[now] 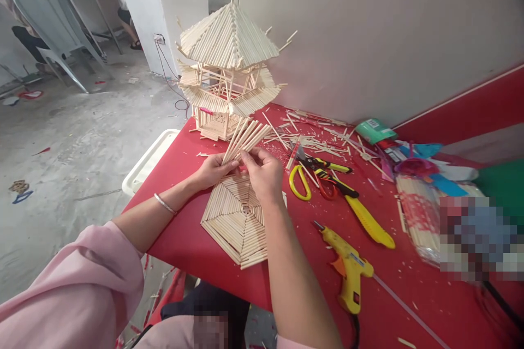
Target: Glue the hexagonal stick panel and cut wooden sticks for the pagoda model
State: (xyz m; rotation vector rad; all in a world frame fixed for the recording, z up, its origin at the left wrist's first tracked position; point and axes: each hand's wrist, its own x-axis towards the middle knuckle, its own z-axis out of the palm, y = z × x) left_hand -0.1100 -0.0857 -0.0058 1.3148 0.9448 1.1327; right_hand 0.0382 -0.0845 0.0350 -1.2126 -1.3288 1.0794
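Observation:
Between my two hands is a fanned bundle of thin wooden sticks. My left hand grips its lower left side, thumb toward the middle. From the right, my right hand pinches the same sticks with thumb and fingers. Under my hands and right forearm lies a flat polygon panel of sticks laid in rings around a centre; my forearm hides part of it. Just behind stands a pagoda-like stick model with tiered roofs and a tall spike on top.
On the red table lie a yellow glue gun, a yellow cutter, yellow-handled scissors and pliers. Loose sticks and scraps litter the back. Bagged sticks sit right. A plastic chair and people are farther left.

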